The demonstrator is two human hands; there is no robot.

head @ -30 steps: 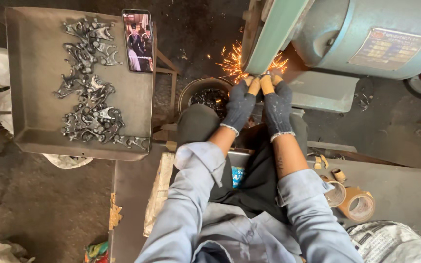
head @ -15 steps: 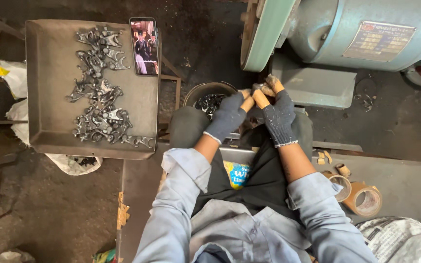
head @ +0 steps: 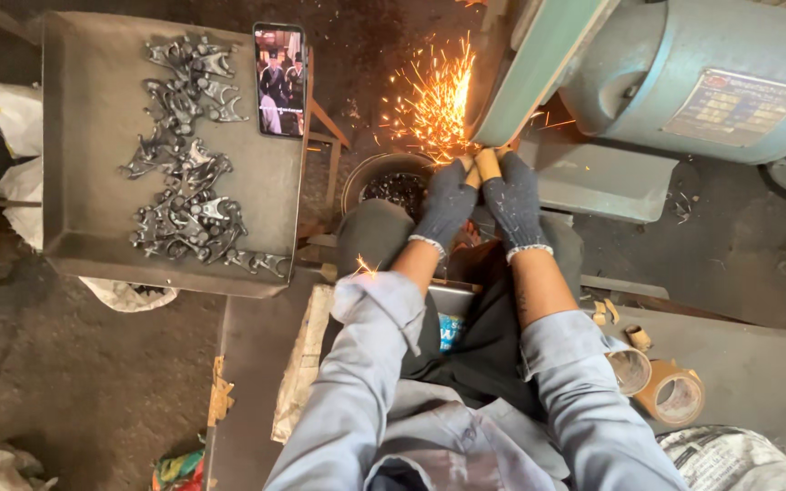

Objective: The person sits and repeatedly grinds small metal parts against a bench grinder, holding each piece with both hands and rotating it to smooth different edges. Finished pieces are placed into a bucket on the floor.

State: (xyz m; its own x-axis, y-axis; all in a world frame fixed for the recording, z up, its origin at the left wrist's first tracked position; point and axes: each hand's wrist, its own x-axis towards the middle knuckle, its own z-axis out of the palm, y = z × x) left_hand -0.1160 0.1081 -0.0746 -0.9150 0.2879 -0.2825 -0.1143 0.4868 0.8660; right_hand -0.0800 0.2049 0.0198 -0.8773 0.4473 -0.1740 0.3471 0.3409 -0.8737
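Item: small metal part, pinched between your gloved left hand [head: 445, 207] and right hand [head: 512, 202], all but hidden by the taped fingertips [head: 487, 165]; it sits at the edge of the green grinder guard [head: 539, 68], where sparks [head: 429, 100] fly. Handling, judged: rigid, hot, compact, light; grip its far end, clear of the wheel. Nearby: bucket [head: 393, 186] of pieces below; tray [head: 84, 136] of similar castings [head: 184, 159] and a phone [head: 279, 80] left.

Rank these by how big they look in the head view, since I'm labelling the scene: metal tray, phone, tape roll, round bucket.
1. Metal tray, clearly largest.
2. Round bucket, partly hidden by the knee.
3. Phone, close to the bucket, so unsure.
4. Tape roll, smallest.
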